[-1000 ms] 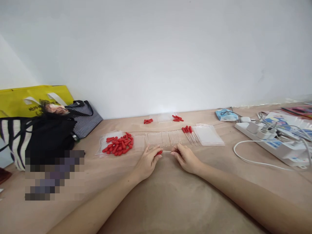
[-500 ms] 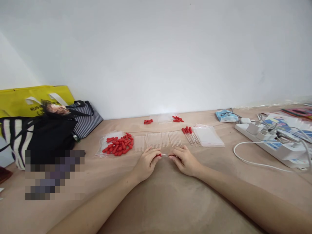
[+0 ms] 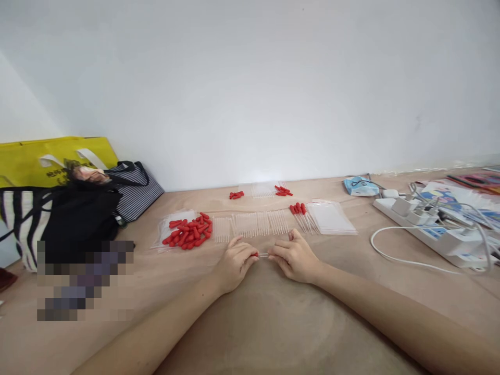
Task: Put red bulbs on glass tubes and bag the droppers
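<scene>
At lower centre, the left hand (image 3: 234,264) pinches a red bulb (image 3: 255,254). The right hand (image 3: 296,257) grips the clear tube (image 3: 263,255) beside it.

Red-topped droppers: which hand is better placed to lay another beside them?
Probably right: the right hand, holding the clear tube, is nearer the droppers than the left hand, on the red bulb.

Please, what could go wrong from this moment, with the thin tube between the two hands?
The thin clear tube spans from the red bulb in the left hand to the right hand; pushed at an angle, it might bend or crack. The row of loose tubes lies just beyond the fingers, so a slip could scatter it.
</scene>
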Demonstrator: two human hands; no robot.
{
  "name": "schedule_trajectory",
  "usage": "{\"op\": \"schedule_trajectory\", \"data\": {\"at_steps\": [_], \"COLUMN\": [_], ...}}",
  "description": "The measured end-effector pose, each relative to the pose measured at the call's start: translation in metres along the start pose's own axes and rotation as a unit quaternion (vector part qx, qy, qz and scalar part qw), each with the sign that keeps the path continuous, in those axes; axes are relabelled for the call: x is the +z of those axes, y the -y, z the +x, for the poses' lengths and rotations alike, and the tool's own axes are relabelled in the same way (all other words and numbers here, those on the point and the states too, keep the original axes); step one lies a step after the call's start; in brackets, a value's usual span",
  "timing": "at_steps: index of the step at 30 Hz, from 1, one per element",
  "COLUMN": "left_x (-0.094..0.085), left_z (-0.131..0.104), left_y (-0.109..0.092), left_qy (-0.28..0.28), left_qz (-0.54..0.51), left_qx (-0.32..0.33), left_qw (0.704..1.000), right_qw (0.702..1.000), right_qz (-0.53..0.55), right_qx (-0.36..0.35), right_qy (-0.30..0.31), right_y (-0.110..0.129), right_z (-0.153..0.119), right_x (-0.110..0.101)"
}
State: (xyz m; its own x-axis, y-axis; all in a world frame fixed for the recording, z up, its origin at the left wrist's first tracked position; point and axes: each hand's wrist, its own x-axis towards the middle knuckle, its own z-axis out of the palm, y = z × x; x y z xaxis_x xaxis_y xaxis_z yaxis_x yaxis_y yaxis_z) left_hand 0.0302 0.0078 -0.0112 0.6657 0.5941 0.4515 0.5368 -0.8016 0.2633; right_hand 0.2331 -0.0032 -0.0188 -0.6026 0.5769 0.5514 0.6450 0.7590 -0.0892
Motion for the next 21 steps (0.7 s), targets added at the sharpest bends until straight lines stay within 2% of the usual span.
{"op": "schedule_trajectory", "data": {"at_steps": [11, 21], "left_x": [0.0029, 0.0013], "left_z": [0.0015, 0.0039], "left_y": [0.0000, 0.0021], "left_qy": [0.006, 0.007], "left_qz": [0.018, -0.047], "left_qx": [0.032, 0.059], "left_qw": [0.999, 0.997], "right_qw": [1.000, 0.997], "right_qz": [0.023, 0.068], "right_qx": [0.002, 0.017], "right_qy": [-0.021, 0.012], "right_y": [0.0029, 0.0020], "right_z": [0.0049, 0.0071], "right_x": [0.0075, 0.0075]}}
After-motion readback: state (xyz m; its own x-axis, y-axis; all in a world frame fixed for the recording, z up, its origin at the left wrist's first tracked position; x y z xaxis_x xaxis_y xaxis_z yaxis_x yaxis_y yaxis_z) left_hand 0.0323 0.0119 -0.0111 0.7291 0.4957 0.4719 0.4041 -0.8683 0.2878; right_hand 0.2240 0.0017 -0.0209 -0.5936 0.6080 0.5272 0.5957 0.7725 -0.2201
